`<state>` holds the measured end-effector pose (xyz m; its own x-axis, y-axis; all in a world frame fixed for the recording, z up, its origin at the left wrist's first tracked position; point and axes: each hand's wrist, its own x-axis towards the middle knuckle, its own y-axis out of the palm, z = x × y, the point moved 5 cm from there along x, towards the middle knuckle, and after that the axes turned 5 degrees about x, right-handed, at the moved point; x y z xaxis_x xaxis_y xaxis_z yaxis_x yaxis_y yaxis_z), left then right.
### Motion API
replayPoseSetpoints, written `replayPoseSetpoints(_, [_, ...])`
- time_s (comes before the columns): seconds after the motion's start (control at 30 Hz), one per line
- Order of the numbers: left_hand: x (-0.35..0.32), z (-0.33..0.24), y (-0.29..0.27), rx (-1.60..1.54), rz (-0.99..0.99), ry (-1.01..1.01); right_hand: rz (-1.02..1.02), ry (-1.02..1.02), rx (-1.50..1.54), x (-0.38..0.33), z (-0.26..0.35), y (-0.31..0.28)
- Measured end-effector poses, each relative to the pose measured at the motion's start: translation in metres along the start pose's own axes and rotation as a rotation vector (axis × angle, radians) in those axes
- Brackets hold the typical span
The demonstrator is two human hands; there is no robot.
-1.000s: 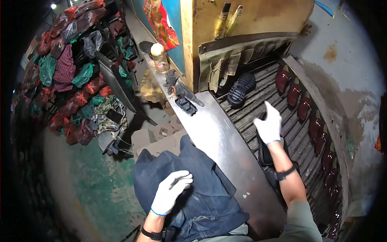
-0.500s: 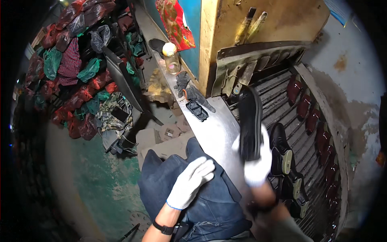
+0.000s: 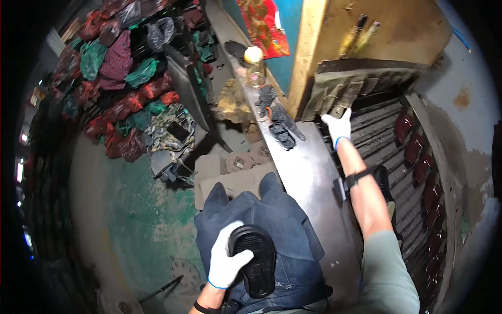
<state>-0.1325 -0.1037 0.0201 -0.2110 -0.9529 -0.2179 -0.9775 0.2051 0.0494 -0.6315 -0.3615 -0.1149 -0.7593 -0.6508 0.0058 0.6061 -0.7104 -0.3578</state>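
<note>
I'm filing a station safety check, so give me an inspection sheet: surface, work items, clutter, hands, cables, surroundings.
Surface: shiny metal ledge beside a slatted bed.
Work items: black sole over the lap; dark red shoes lined along the bed.
Clutter: grey gloves, black moulded piece and lidded jar on the ledge.
Hands: left hand grips the sole; right hand open, near the canvas flap.
Cables: nothing seen.
Surroundings: piled red and green bags leftward.
</note>
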Motion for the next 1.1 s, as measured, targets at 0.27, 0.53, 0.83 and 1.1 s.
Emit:
replayPoseSetpoints(0.27, [0.049,-0.001,0.0,-0.311,0.367,-0.246,0.399,0.443,0.74,0.064,-0.064,-0.031])
replayPoseSetpoints(0.53, [0.039,0.005,0.019,-0.26,0.551,-0.112,0.689,0.461,1.462,-0.265,0.055,-0.144])
replayPoseSetpoints(0.83, [0.049,-0.064,0.014,-0.148,0.411,0.346,0.517,0.287,0.9,-0.424,0.042,-0.219])
replayPoseSetpoints(1.1, [0.027,-0.034,-0.004,-0.687,0.488,0.139,0.7,-0.289,0.375,-0.508,0.139,-0.201])
